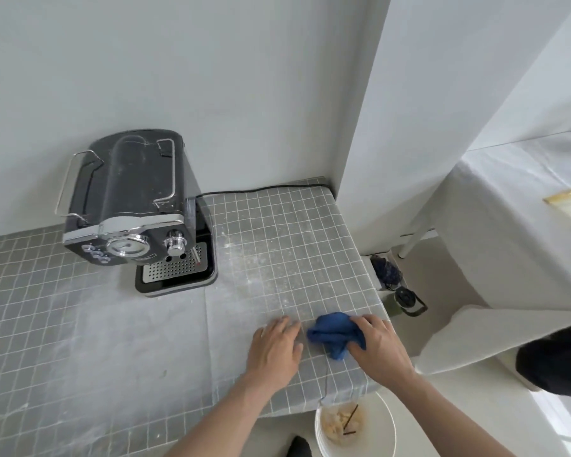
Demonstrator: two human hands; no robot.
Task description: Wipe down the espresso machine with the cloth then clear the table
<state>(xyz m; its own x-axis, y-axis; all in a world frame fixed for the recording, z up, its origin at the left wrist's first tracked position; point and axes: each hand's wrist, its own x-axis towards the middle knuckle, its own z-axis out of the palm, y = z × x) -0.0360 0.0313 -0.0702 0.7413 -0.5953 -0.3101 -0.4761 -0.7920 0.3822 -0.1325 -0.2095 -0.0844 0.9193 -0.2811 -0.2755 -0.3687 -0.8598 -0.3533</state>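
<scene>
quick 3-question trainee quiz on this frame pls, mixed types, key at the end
1. True or false: the right hand grips the blue cloth.
2. The left hand is: A) on the espresso machine; B) flat on the tablecloth; C) holding the bowl.
3. Fill in: the bowl sits below the table's ____ edge.

Key: 1 true; 2 B; 3 near.

Bucket (386, 423) cut off below.
</scene>
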